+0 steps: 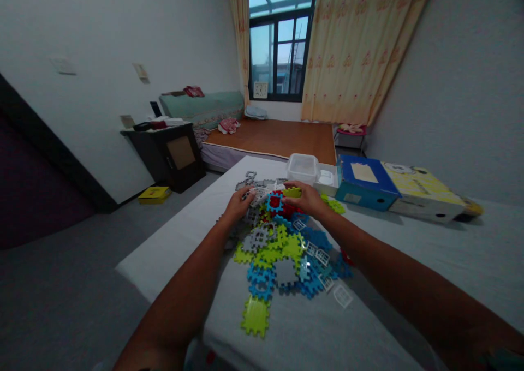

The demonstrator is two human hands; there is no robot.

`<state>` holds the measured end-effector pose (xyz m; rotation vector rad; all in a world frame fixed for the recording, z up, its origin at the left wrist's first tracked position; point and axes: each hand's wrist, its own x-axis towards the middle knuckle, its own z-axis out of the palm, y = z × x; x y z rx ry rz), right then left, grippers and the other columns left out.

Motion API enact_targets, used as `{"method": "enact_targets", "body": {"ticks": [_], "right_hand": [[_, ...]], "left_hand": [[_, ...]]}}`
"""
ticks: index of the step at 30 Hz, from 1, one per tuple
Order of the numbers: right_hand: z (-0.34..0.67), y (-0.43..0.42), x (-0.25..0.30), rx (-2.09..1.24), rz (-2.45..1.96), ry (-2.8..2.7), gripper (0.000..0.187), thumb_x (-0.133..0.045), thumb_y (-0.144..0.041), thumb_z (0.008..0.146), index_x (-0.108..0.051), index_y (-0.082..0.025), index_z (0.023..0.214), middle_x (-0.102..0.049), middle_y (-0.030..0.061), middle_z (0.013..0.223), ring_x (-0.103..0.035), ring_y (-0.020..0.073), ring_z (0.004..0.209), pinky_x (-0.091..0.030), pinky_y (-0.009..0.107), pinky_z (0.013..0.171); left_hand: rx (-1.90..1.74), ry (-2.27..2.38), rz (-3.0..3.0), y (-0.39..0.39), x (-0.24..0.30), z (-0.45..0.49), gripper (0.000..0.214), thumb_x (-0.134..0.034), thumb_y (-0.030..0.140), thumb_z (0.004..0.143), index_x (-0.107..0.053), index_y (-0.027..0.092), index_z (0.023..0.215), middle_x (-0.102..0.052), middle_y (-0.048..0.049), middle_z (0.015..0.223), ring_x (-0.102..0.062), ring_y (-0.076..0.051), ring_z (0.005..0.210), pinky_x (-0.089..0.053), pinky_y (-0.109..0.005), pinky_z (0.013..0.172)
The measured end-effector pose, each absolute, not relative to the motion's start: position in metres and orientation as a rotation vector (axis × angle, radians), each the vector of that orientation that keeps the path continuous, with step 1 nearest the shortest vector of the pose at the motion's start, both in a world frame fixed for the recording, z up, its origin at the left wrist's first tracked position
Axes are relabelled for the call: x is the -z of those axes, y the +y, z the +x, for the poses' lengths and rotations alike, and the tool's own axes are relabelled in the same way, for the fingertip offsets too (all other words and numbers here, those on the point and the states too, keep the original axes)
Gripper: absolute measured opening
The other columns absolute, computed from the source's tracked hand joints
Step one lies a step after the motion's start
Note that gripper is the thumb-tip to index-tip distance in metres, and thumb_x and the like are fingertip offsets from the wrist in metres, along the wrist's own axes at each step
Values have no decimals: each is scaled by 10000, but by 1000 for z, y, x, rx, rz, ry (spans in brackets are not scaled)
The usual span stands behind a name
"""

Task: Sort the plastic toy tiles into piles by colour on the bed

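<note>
Nearest to the camera are the left forearm (pixel 180 294) and the right forearm (pixel 393 267), which come from the lower edge and lower right side and reach over the table (pixel 176 234).

The left hand (pixel 238 203) has its fingers bent at some grey and whitish pieces; I cannot tell if it grips one. The right hand (pixel 303 197) is curved, with a lime-green piece (pixel 292 192) between its thumb and forefinger; whether it is held firmly, I cannot tell. Between the two hands, near the right thumb, a blue frame piece (pixel 269 202) shows red in its middle.

Around and in front of the hands spreads the pile of toothed pieces (pixel 280 245), in lime, blue, grey and red. On its near side lies a lime-green square (pixel 256 315), and to the right a white window-shaped piece (pixel 343 295).

Beyond the hands stands a clear plastic box (pixel 302 167); to its right are a blue box (pixel 366 180) and a yellow-and-white box (pixel 421 188). Farther away are a low bed (pixel 282 133), a dark cabinet (pixel 153 153) and a curtained window (pixel 282 54).
</note>
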<state>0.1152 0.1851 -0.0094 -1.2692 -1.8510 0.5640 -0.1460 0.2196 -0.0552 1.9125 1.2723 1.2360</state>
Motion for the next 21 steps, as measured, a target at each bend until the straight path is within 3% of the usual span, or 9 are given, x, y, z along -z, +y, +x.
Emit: {"method": "enact_targets", "body": {"ticks": [3, 7, 9, 12, 15, 18, 21], "right_hand": [[89, 200, 6, -514, -1233, -1867, 491, -780, -252, 744, -667, -204, 1218, -703, 81, 1219, -639, 270, 1162, -462, 437, 1053], [59, 220, -1, -695, -1152, -1930, 662, -754, -272, 810, -500, -171, 1413, -619, 167, 1350, -634, 249, 1176, -492, 416, 1011], [58, 231, -5, -770, -1121, -1966, 616, -675, -301, 893, -452, -187, 1456, -583, 176, 1397, -644, 227, 1162, -514, 393, 975], [74, 248, -4, -584, -1220, -2085, 460, -563, -327, 968, -521, -228, 1415, -613, 132, 1376, -601, 245, 1235, -467, 422, 1043], [92, 257, 7, -416, -1457, -2238, 452, -567, -458, 955, -620, -213, 1331, -627, 143, 1358, -556, 317, 1286, -413, 478, 1090], [99, 255, 22, -380, -1416, -2398, 498, -563, -551, 933, -663, -210, 1282, -627, 138, 1356, -555, 315, 1282, -413, 456, 1079], [103, 245, 30, -346, -1131, -2506, 417, -656, -475, 889, -696, -207, 1206, -668, 118, 1278, -599, 281, 1207, -432, 424, 1045]], "left_hand": [[-1205, 1305, 1853, 228, 60, -159, 385, -536, 468, 869, -723, 168, 1021, -743, -71, 1022, -653, -267, 1038, -486, -423, 989], [-1329, 1432, 1756, 240, 69, -172, 447, -481, 394, 882, -673, 157, 1209, -690, -95, 1266, -599, -261, 1211, -440, -416, 1067], [-1346, 1474, 1749, 245, 74, -179, 488, -435, 402, 909, -644, 142, 1266, -644, -117, 1351, -553, -267, 1286, -403, -436, 1107], [-1250, 1487, 1826, 249, 80, -185, 534, -389, 508, 939, -689, 143, 1187, -679, -124, 1295, -558, -292, 1280, -388, -473, 1119], [-1150, 1465, 1890, 248, 85, -181, 562, -429, 607, 914, -732, 168, 1093, -727, -106, 1197, -595, -303, 1224, -407, -487, 1100], [-1104, 1470, 1949, 242, 87, -171, 526, -557, 619, 853, -732, 209, 1133, -694, -96, 1270, -555, -299, 1277, -368, -495, 1132], [-1086, 1416, 2053, 235, 85, -162, 535, -646, 577, 803, -715, 223, 1198, -613, -109, 1391, -497, -305, 1343, -327, -501, 1160]]}}
